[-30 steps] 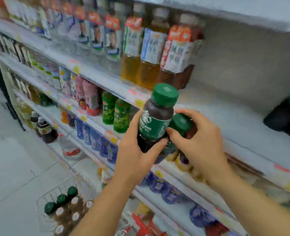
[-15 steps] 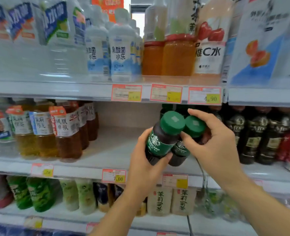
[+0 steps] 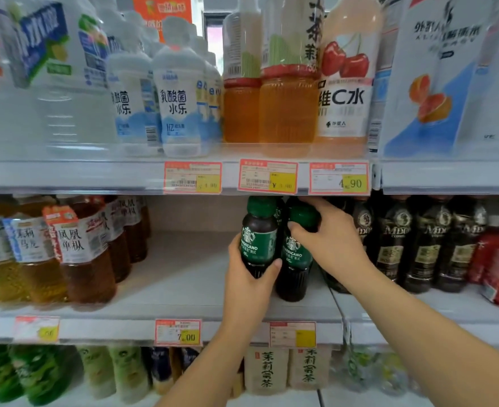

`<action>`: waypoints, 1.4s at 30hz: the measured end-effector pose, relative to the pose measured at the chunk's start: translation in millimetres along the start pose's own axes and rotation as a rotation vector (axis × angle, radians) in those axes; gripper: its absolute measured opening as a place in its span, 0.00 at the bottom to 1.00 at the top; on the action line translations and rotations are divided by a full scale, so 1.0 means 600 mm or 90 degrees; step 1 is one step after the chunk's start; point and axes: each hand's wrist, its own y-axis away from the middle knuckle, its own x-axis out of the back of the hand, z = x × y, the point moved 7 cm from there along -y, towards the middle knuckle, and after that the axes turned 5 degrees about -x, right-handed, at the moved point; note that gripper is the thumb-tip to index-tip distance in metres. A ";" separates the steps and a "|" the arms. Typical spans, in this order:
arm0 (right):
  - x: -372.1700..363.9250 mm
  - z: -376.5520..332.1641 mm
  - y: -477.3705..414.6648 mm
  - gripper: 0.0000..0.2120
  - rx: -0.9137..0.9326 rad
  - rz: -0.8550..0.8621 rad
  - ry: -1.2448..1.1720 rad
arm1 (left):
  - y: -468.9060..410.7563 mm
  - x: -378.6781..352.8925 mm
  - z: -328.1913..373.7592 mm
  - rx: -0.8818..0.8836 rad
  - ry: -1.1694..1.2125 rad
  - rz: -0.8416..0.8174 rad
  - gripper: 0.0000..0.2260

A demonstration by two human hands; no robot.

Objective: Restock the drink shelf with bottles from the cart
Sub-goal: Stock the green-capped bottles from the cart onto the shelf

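Head view: left hand (image 3: 251,277) wraps lower body of green-capped coffee bottle (image 3: 258,239), fingers (image 3: 234,245) curled tight round it, bottle upright over middle shelf (image 3: 183,274). Right hand (image 3: 333,245) grips second coffee bottle (image 3: 296,257) at neck and cap, fingers closed over top; whether base touches shelf board, cannot tell. Both just beside dark bottle row (image 3: 418,245). Handling guess: full, fairly heavy, rigid, smooth label slippery; better held round waist than by cap.
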 end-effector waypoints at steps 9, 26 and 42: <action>-0.022 0.005 -0.042 0.20 0.055 -0.080 0.261 | -0.039 -0.039 -0.055 0.106 -0.089 -0.111 0.32; -0.083 0.107 0.110 0.20 -0.020 -0.086 0.192 | -0.053 -0.019 -0.084 0.139 -0.201 -0.253 0.27; -0.111 0.121 0.069 0.21 -0.086 -0.144 0.226 | -0.082 -0.046 -0.119 0.121 -0.197 -0.235 0.24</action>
